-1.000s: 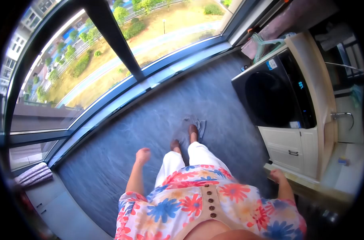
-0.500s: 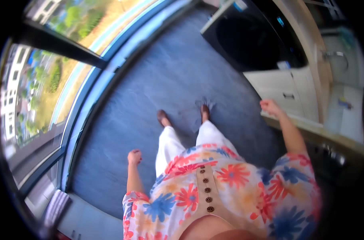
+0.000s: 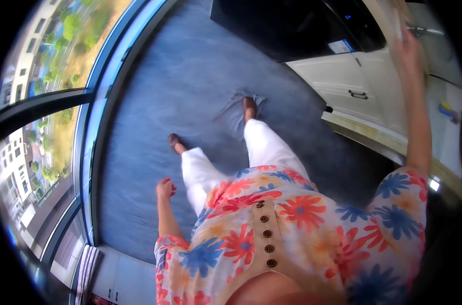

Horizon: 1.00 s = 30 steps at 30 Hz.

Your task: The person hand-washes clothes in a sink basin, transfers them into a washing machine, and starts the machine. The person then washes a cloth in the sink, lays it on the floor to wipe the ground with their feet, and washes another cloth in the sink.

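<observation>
Smooth blue-grey floor, faintly streaked, spreads left of the black appliance towards a large window with a thick frame. Below the appliance, cream panelled cabinet doors carry a dark curved handle; to its right lies a pale surface with a shiny tap and a small yellow-and-blue object. The grey cloth — thin, crumpled, softly folded — lies on the floor to the appliance's lower left, under a brown shoe. The right hand is by the pale edge panel just right of the appliance; whether it is wide, narrow or holding something I cannot tell. The left hand hangs well apart from the appliance, over the floor, fingers loosely bent
</observation>
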{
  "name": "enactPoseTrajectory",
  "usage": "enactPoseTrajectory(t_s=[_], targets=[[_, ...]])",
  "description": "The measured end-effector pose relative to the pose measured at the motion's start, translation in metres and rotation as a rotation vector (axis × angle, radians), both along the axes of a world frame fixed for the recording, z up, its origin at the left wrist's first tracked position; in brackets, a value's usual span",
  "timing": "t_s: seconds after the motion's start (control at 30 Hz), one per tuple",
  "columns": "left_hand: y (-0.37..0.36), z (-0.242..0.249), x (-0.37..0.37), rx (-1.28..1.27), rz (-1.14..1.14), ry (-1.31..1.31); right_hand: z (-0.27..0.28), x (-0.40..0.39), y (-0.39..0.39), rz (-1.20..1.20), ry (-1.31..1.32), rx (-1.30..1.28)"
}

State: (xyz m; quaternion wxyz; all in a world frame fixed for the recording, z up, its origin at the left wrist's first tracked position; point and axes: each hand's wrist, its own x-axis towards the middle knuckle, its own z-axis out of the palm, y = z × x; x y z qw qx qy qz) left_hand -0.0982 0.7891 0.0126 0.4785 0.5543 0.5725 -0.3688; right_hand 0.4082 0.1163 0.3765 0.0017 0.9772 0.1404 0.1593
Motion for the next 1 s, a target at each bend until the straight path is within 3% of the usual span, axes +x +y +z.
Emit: enactPoseTrajectory(t_s=[0.07, 0.17, 0.27, 0.43, 0.57, 0.73, 0.93, 1.0], targets=[[-0.047, -0.003, 0.003, -0.034, 0.02, 0.005, 0.007, 0.024, -0.003, 0.07, -0.058, -0.15], [-0.105, -0.007, 0.001, -0.055, -0.05, 0.002, -0.001, 0.034, -0.002, -0.088, 0.159, -0.171], [-0.149, 0.0, 0.016, -0.032, -0.076, -0.053, -0.028, 0.048, -0.032, 0.13, 0.279, -0.101], [-0.18, 0.015, 0.041, 0.049, -0.032, -0.101, -0.043, 0.058, -0.057, 0.2, 0.181, -0.145], [-0.216, 0.011, 0.044, 0.035, 0.15, -0.144, -0.053, 0.068, -0.062, 0.33, 0.161, -0.077], [-0.301, -0.012, -0.011, 0.023, 0.211, -0.098, -0.06, 0.08, -0.077, 0.328, 0.006, -0.249], [-0.367, -0.004, -0.07, -0.05, 0.002, 0.059, -0.057, 0.093, -0.079, 0.299, 0.093, -0.255], [-0.378, -0.012, -0.087, -0.057, 0.071, 0.068, -0.06, 0.103, -0.088, 0.338, 0.073, -0.258]])
